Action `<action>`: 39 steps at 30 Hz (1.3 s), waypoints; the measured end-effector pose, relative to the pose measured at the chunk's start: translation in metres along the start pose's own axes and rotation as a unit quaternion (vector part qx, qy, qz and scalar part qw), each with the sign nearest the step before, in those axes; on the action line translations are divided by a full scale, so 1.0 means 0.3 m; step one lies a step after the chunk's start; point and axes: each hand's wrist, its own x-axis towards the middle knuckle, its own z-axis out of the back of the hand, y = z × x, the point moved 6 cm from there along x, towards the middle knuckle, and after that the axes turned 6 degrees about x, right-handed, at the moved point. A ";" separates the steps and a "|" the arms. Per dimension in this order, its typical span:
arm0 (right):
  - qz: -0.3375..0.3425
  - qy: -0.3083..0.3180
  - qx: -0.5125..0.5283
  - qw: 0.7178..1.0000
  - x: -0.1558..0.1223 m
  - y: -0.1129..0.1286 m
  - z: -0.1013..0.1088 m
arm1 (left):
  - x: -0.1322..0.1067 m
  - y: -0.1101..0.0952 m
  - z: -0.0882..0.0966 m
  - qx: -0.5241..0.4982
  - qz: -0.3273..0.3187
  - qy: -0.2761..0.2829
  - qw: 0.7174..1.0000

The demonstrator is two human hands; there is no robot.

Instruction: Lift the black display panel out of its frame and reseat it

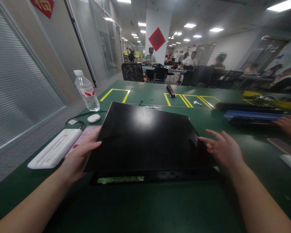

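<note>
A flat, glossy black display panel [145,142] lies in front of me, with a ceiling light mirrored on it. My left hand [77,157] is closed on its left edge, thumb on top and the other fingers hidden underneath. At the right edge, my right hand [225,149] has its fingers spread, and one fingertip is at or very near the panel's side. Below the panel's near edge a strip of green circuit board [120,179] shows, set along a dark bar. What lies under the rest of the panel is hidden.
On the left of the green table [145,207] are a water bottle [87,94], a white earbud case [93,118], a white tray [54,149] and a pink phone [80,140]. Another person's hand [289,126] is by a blue-black part [252,116] at right.
</note>
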 end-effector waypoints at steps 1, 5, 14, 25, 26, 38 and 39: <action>0.000 -0.003 -0.003 1.000 0.001 -0.001 0.002 | -0.001 -0.002 -0.004 0.005 0.002 -0.002 1.000; -0.001 -0.014 -0.010 1.000 0.000 -0.003 0.005 | -0.008 -0.015 -0.028 0.019 0.010 -0.001 1.000; 0.007 -0.030 -0.039 0.999 0.012 -0.007 0.024 | 0.008 0.030 -0.006 0.037 0.026 0.023 0.999; 0.018 -0.022 -0.063 0.998 0.035 -0.023 0.045 | 0.006 0.040 -0.012 0.024 0.044 0.020 0.999; 0.014 -0.023 -0.060 0.998 0.034 -0.023 0.044 | 0.006 0.043 -0.010 0.022 0.049 0.017 0.998; 0.009 -0.027 -0.053 0.998 0.038 -0.022 0.048 | 0.000 0.050 -0.017 -0.001 0.081 0.004 0.997; 0.010 -0.025 -0.057 0.998 0.040 -0.023 0.050 | 0.002 0.054 -0.014 -0.002 0.081 0.005 0.997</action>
